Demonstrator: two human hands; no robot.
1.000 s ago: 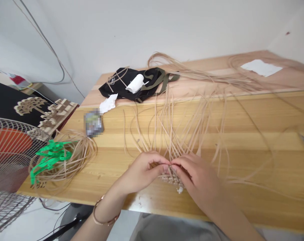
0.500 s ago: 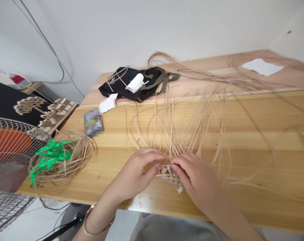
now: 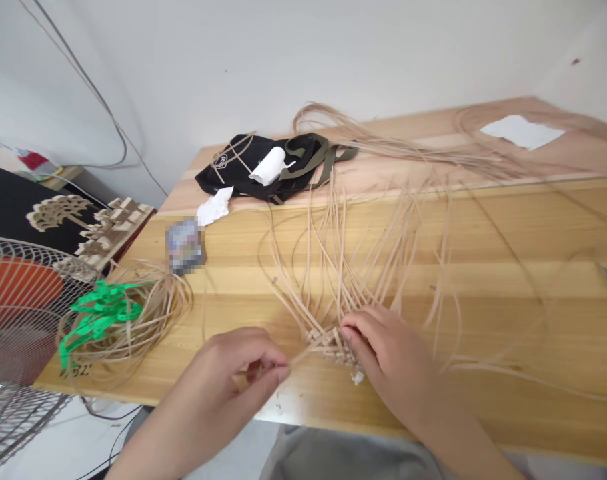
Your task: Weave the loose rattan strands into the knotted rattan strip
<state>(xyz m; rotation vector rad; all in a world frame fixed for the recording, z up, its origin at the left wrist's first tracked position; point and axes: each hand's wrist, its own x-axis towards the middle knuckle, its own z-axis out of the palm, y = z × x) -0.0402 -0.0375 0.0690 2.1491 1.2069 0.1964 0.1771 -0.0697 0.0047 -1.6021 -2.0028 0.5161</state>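
A small woven piece (image 3: 336,347) of tan flat strips lies near the table's front edge, with many loose strips (image 3: 341,267) fanning away from its far side. My left hand (image 3: 251,370) is closed in a pinch on one strip (image 3: 303,351), drawn out to the left of the weave. At the weave's right side, my right hand (image 3: 383,347) pinches it between thumb and fingers. The exact spot under the right fingertips is hidden. A small white scrap (image 3: 357,378) sits at the near edge of the weave.
On the left lie coiled strips (image 3: 168,300) with a green tangle (image 3: 103,310), beside a wire fan guard (image 3: 13,333). A black bag (image 3: 243,167) with a white paper roll (image 3: 269,167) rests at the back. More strips (image 3: 423,150) and white paper (image 3: 522,131) lie at the back right.
My left hand has moved left and toward me, away from the weave, pulling a strip out with it. My right hand has stayed on the weave.
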